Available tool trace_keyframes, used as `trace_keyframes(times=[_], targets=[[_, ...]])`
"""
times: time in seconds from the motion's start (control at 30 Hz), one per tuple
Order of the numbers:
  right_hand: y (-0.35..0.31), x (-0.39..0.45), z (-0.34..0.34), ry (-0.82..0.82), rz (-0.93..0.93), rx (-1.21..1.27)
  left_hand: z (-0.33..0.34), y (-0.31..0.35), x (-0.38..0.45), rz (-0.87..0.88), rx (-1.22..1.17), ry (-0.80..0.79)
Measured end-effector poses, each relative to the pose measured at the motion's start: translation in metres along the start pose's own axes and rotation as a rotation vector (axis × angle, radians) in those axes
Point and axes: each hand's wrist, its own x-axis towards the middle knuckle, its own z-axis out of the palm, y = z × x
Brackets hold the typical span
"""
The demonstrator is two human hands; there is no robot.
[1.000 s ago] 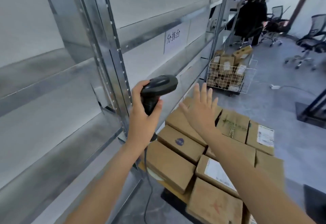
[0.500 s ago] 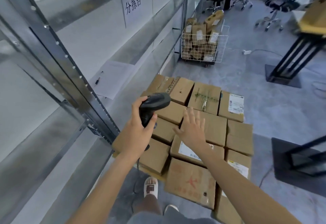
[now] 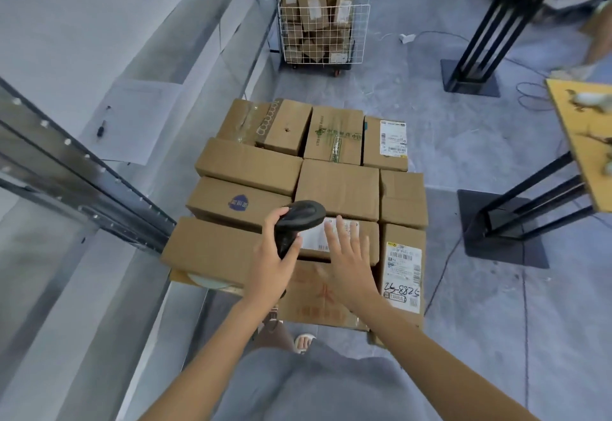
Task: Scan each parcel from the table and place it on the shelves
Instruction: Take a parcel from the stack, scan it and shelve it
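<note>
While left hand (image 3: 269,271) grips scanner (image 3: 297,222) (nose up-right), right hand (image 3: 349,263) hovers spread over parcel (image 3: 366,238).

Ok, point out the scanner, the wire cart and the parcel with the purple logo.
scanner (image 3: 303,214): head view, on its black head.
wire cart (image 3: 359,25): head view, on its right wall.
parcel with the purple logo (image 3: 212,197): head view, on its top face.

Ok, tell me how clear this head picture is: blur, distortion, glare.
Head view: wide-angle bending bows the shelf upright and floor lines near the edges; light is even, no hard glare; the right hand and the label under it are smeared; the scanner in the left hand reads fairly clearly; the handwritten parcel label is partly legible.
</note>
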Motion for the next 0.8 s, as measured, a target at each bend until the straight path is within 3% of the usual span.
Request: trace_keyframes(times=[0.3,0.8], targets=[[0.011,-0.029,0.036,-0.171,-0.208,-0.070,0.019,-0.016,-0.017,-0.050,-0.002,0.005],[0.014,-0.037,0.062,-0.143,-0.325,-0.356,0.016,-0.027,-0.019,-0.065,-0.040,-0.007]])
